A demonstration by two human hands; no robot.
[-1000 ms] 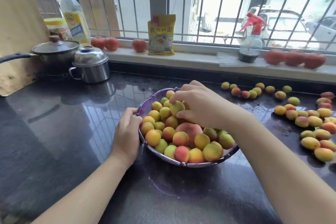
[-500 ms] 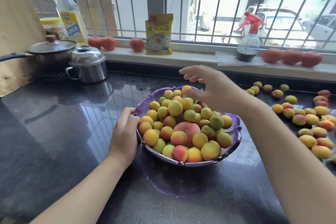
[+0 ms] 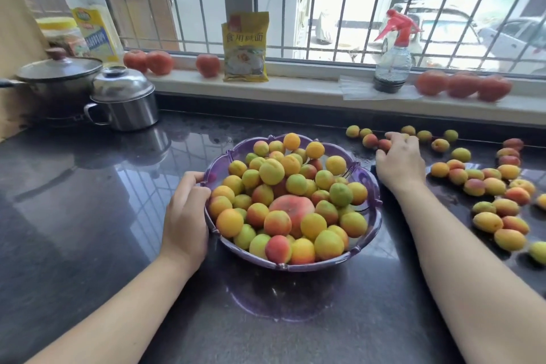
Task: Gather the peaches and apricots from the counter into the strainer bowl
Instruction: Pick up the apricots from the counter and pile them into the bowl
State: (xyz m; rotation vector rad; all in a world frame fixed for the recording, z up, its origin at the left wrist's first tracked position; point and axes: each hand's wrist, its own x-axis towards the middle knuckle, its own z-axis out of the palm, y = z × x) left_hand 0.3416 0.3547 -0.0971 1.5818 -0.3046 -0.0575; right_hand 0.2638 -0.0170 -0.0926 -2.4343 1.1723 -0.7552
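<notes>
**Q:** Dark polished counter under a barred window. Which step are you in?

**A:** Mid-gather. Your left hand curls round the left rim of the purple strainer bowl, centre frame, already heaped with fruit. Your right hand, right of the bowl, reaches with bent fingers onto a reddish apricot; whether it is pinched yet, I cannot tell.

**Q:** And next?

**A:** Close on that fruit and set it gently on the pile, since the heap may roll. Many loose apricots remain at the frame's right.
</notes>
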